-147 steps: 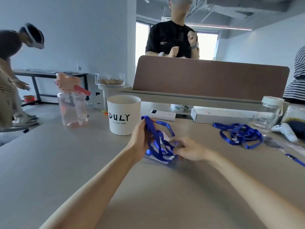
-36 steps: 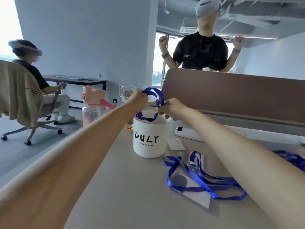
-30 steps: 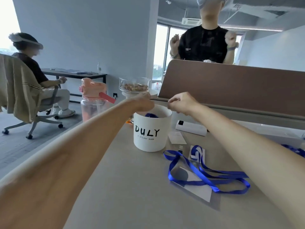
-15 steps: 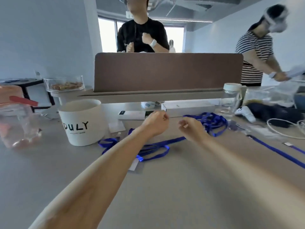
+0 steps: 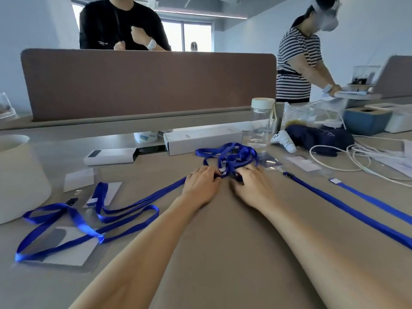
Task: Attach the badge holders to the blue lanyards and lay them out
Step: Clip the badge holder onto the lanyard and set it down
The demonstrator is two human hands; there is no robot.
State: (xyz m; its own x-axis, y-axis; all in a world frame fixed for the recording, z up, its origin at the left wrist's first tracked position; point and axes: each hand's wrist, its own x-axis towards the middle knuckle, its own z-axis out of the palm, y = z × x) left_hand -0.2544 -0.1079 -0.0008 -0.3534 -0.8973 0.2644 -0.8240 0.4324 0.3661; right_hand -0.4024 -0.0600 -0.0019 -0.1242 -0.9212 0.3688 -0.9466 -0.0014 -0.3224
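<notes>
A tangled pile of blue lanyards (image 5: 231, 156) lies mid-table, just past both my hands. My left hand (image 5: 201, 185) is at the pile's near left edge, its curled fingertips pinching a strap that trails off to the left. At the near right edge my right hand (image 5: 254, 186) lies with fairly straight fingers touching the straps. A looped lanyard (image 5: 89, 219) clipped to a clear badge holder (image 5: 66, 248) lies at the left. Two straight lanyards (image 5: 347, 204) stretch along the right. Loose clear holders (image 5: 270, 161) lie behind the pile.
A white cup (image 5: 17, 175) stands at far left, with a power bank (image 5: 111, 156) and a white box (image 5: 202, 139) behind. To the right are a clear bottle (image 5: 260, 121), a white controller (image 5: 284, 141), a dark bag (image 5: 321, 137) and cables (image 5: 356, 157). A brown divider (image 5: 151, 81) backs the desk; people stand beyond.
My hands dropped a lanyard into the white cup, then swung right and came down from mid-air onto the tangled lanyard pile. The view turned right with them.
</notes>
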